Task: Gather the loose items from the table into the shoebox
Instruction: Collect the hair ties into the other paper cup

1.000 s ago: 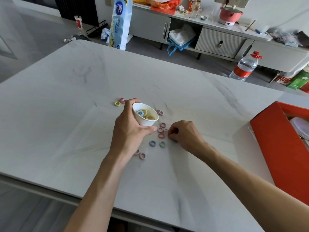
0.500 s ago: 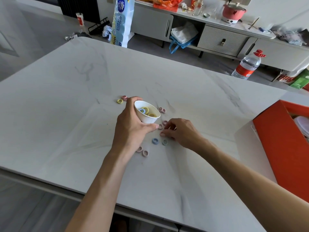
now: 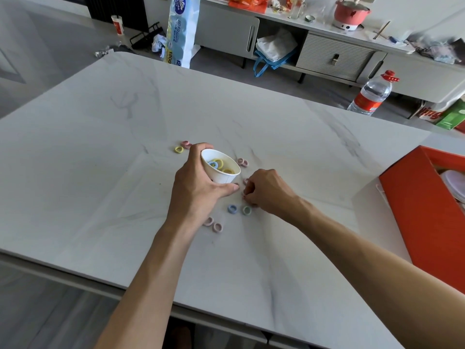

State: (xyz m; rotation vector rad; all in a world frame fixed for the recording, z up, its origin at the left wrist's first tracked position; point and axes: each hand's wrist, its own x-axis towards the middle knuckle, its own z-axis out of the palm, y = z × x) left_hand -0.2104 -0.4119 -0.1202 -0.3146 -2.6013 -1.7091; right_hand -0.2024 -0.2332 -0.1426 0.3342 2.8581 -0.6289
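My left hand (image 3: 198, 187) grips a white paper cup (image 3: 221, 173), tilted toward me, with yellow and blue hair rings inside. My right hand (image 3: 266, 191) rests on the table just right of the cup, fingers curled over small pink rings; what they pinch is hidden. Loose rings lie around: a blue ring (image 3: 232, 209), a green ring (image 3: 247, 210), two pink rings (image 3: 213, 224) near my left wrist, a pink pair (image 3: 242, 162) beyond the cup, and a yellow ring (image 3: 179, 149) beside a pink ring (image 3: 185, 144) at the left. The orange shoebox (image 3: 425, 212) sits at the right edge.
The white marble table (image 3: 113, 172) extends far left and toward me. A water bottle (image 3: 371, 95) stands past the table's far right corner. A tissue pack (image 3: 181, 31) and a low cabinet (image 3: 327, 54) stand on the floor behind.
My right hand slid a little left toward the cup and curled tighter over the pink rings. The cup in my left hand stayed put.
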